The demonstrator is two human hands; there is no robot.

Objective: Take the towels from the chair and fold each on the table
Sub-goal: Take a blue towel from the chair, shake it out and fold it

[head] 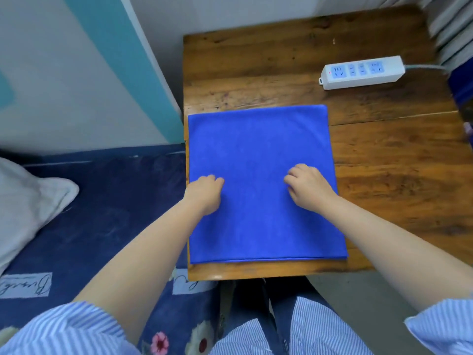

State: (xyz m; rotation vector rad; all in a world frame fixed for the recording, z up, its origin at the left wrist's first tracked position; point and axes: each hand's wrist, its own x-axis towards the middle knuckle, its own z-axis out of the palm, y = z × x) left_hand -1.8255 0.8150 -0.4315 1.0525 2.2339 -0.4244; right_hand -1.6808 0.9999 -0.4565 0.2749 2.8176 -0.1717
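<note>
A blue towel point(261, 149) lies flat and square on the left part of the wooden table point(384, 155), its near edge showing a doubled layer. My left hand point(204, 193) rests on the towel near its left edge with the fingers curled under. My right hand point(307, 185) rests on it toward the right edge, fingers also curled, tips down on the cloth. No cloth is visibly lifted or bunched in either hand. The chair is out of view.
A white power strip point(363, 71) with a grey cord lies at the table's back right. A bed with a navy sheet point(102, 201) and a white cloth or pillow point(28, 208) adjoins the table on the left. A wall stands behind.
</note>
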